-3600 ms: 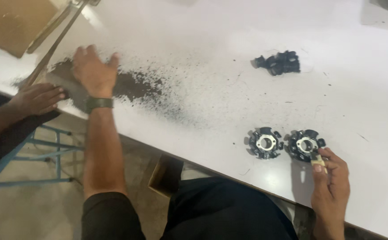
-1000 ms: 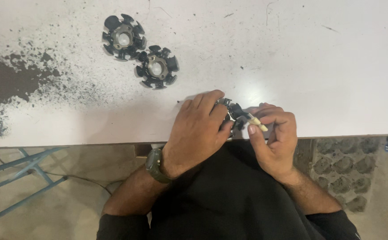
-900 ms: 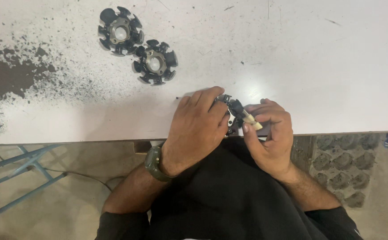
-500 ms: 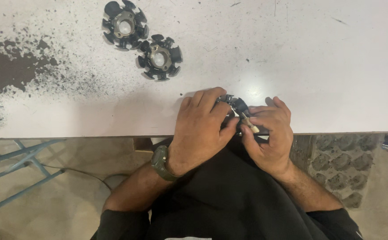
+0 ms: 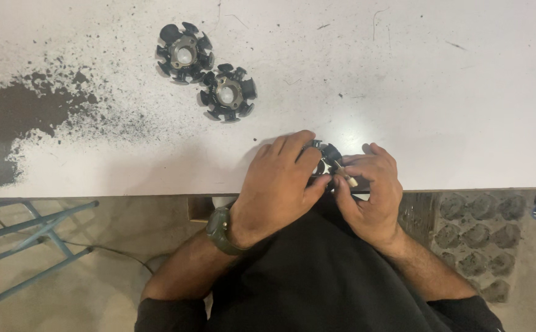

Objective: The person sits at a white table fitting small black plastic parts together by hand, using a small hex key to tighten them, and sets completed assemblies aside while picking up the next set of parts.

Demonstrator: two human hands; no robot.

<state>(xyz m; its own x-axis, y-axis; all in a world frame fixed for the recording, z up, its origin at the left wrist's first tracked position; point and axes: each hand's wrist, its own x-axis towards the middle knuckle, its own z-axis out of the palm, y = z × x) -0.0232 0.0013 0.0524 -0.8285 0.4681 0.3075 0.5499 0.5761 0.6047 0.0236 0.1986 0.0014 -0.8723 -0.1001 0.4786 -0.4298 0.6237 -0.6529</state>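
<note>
Black toothed ring (image 5: 326,154), a small round part with pole-like teeth, sits at the near edge of the white table (image 5: 452,110), mostly hidden between the two hands. Left hand (image 5: 280,184) lies palm down over it, fingers curled and closed around its left side, the thumb tucked in toward the other hand; the wrist bends back over the table edge and carries a dark green watch (image 5: 220,229). Right hand (image 5: 369,193) comes in from the other side, knuckles up, fingers bent, pinching a small pale stick-like piece (image 5: 348,179) between thumb and forefinger, its tip right against the ring. Both forearms angle in from the body, elbows out, meeting over the lap.

Farther back on the table lie two more black toothed rings (image 5: 183,52) (image 5: 227,93) with metal centres, just beside each other and well apart from the hands. Dark powder (image 5: 16,117) spreads over the left part of the table.
</note>
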